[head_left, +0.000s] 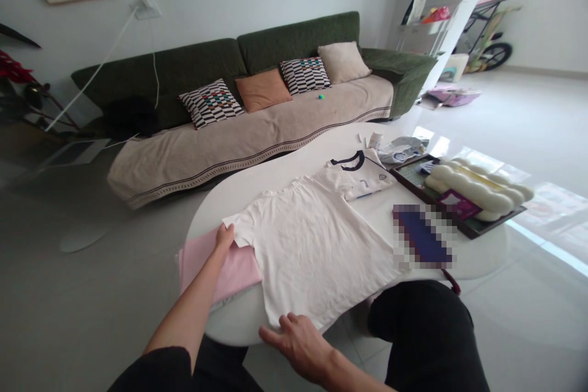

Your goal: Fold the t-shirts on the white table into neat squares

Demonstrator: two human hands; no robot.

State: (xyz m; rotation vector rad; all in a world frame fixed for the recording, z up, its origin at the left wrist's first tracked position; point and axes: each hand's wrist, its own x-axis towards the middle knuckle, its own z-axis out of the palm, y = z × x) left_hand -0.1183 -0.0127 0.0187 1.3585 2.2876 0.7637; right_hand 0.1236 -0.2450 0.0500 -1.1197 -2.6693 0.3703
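Note:
A white T-shirt lies spread out across the white oval table, its hem toward me. At its left sleeve, my left hand is closed on the sleeve's edge, above a folded pink cloth. By the near hem corner, my right hand is held low with thumb and fingers apart; no cloth shows between them. A folded white jersey with a dark collar lies beyond the T-shirt, on the far right side.
On the table's right stands a dark tray with a puffy cream object. A blurred-out dark blue item lies nearer me, and a crumpled plastic bag behind. A green sofa with several cushions runs along the wall.

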